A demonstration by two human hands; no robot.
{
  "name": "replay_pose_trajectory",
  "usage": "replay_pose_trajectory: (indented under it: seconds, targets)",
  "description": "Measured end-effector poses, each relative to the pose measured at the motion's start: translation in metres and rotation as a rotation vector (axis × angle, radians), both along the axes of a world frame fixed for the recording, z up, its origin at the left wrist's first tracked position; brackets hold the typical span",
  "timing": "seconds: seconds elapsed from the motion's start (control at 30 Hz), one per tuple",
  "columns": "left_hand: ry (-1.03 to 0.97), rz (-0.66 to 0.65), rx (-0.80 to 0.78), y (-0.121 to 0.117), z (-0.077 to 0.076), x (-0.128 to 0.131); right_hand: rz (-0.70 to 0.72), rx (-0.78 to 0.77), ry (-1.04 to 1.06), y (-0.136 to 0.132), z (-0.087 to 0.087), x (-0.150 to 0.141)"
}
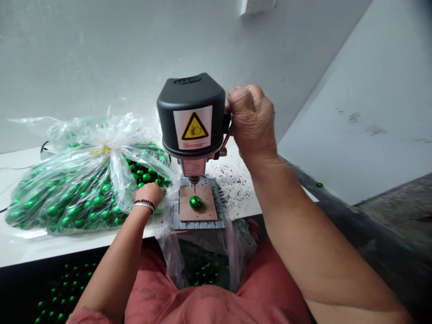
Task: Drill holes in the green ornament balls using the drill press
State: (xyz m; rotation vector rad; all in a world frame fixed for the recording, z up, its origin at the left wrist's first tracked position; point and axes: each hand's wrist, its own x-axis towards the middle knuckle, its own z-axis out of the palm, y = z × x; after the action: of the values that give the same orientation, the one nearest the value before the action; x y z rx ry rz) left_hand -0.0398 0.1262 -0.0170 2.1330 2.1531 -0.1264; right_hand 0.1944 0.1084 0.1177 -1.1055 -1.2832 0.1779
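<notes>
A small black bench drill press (191, 112) stands on the white table, with a hand-warning label on its head. My right hand (253, 119) is closed round its feed lever at the right side. Under the drill bit, a shiny green ball (195, 202) rests on a square brown board (209, 211) atop the grey slotted base (174, 220). My left hand (149, 194) is at the opening of a clear plastic bag (121, 180) full of green balls (99, 201). Its fingers are curled and partly hidden, so what they hold cannot be made out.
Dark shavings (232, 184) are scattered over the white table (243, 202). Below the table edge, between my legs, hangs a clear bag (173, 256) with green balls inside. More green balls (64, 288) show in the dark area at lower left. One green ball (319, 185) lies at right.
</notes>
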Motion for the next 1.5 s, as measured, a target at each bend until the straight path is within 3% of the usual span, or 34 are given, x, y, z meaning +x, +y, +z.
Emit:
replay_pose_trajectory:
  seconds: [0.13, 0.23, 0.33, 0.43, 0.57, 0.67, 0.77, 0.87, 0.97, 1.13, 1.37, 1.5]
  targets:
    - [-0.012, -0.088, -0.043, 0.002, -0.007, 0.005, -0.028, 0.003, 0.067, -0.004, 0.004, -0.002]
    - [-0.077, -0.066, 0.043, -0.006, 0.0, 0.006, -0.012, 0.0, 0.074, -0.006, 0.005, -0.003]
    - [-0.44, 0.033, 0.159, -0.024, 0.012, 0.006, -0.009, -0.005, 0.067, -0.006, 0.005, -0.002]
    - [-0.874, -0.054, 0.027, -0.047, 0.022, 0.011, -0.012, 0.017, 0.067, -0.006, 0.004, -0.002]
    - [-1.028, -0.194, -0.066, -0.062, 0.023, 0.026, -0.011, 0.01, 0.079, -0.004, 0.003, -0.002]
    - [-1.176, -0.152, -0.184, -0.058, 0.017, 0.037, -0.015, -0.017, 0.076, -0.004, 0.003, -0.001]
    - [-1.14, -0.11, -0.293, -0.054, 0.013, 0.04, -0.01, -0.025, 0.066, -0.004, 0.003, -0.001]
    - [-1.078, -0.185, -0.431, -0.056, 0.012, 0.035, 0.0, -0.01, 0.056, -0.004, 0.002, 0.0]
    - [-1.143, -0.228, -0.514, -0.06, 0.013, 0.029, 0.01, 0.003, 0.064, -0.002, 0.001, 0.0]
    - [-1.349, -0.151, -0.433, -0.056, 0.005, 0.028, 0.027, 0.017, 0.088, -0.003, 0.0, -0.001]
    - [-1.42, 0.01, -0.371, -0.052, -0.002, 0.036, 0.001, 0.016, 0.058, -0.006, 0.002, -0.001]
    - [-1.335, 0.005, -0.337, -0.053, -0.002, 0.039, -0.002, -0.001, 0.058, -0.006, 0.003, -0.002]
